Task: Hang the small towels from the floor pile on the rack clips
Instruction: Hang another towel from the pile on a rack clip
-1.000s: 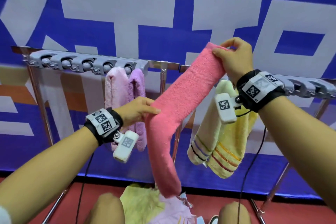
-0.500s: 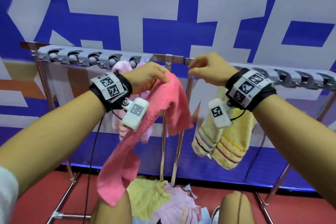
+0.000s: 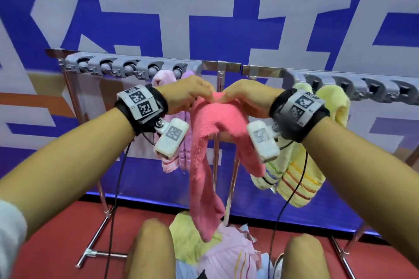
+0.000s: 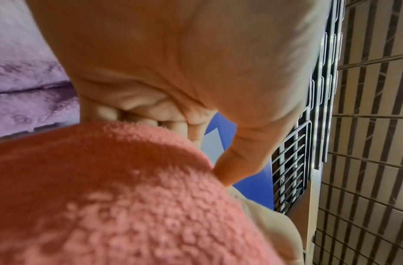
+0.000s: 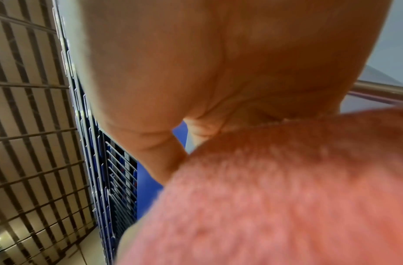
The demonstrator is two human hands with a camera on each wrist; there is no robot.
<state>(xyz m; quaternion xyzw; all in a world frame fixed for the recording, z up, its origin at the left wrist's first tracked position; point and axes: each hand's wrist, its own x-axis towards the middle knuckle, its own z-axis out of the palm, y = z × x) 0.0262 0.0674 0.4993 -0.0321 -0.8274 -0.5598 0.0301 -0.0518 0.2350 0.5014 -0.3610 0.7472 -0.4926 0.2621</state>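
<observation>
Both hands hold one pink towel (image 3: 204, 142) in front of the rack's middle, just below its top bar (image 3: 226, 66). My left hand (image 3: 192, 94) pinches its top fold from the left, my right hand (image 3: 242, 95) from the right, the fingertips almost meeting. The towel drapes down in two tails. Both wrist views show the pink towel (image 4: 128, 197) (image 5: 275, 197) under curled fingers (image 4: 230, 172) (image 5: 166, 168). Grey clips (image 3: 127, 68) line the bar on the left, and more clips (image 3: 374, 88) on the right. The floor pile (image 3: 217, 247) lies between my knees.
Two pale pink and lilac towels (image 3: 179, 156) hang from left clips behind my left wrist. Two yellow striped towels (image 3: 299, 172) hang from right clips. Rack legs (image 3: 102, 188) stand on the red floor (image 3: 56, 244). A blue and white banner (image 3: 204, 18) is behind.
My right hand dropped from the towel's raised end and came back to the fold; my left hand rose to the bar. The towel is now bunched and doubled between both hands.
</observation>
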